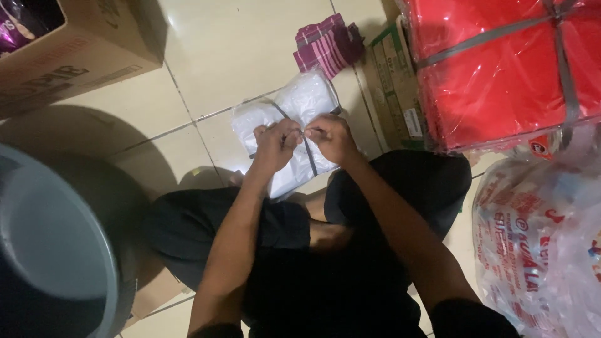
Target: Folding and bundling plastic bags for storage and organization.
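Both hands, left hand (274, 143) and right hand (330, 136), hide the white bundle's (300, 106) strap knot.

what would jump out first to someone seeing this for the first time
Most likely the big red bundle wrapped in shiny plastic and strapped with grey bands, at the upper right. Next, at the centre, the left hand and right hand meet over a white packet on the tiled floor, pinching the dark strap tied around it. A large grey bucket fills the lower left corner.
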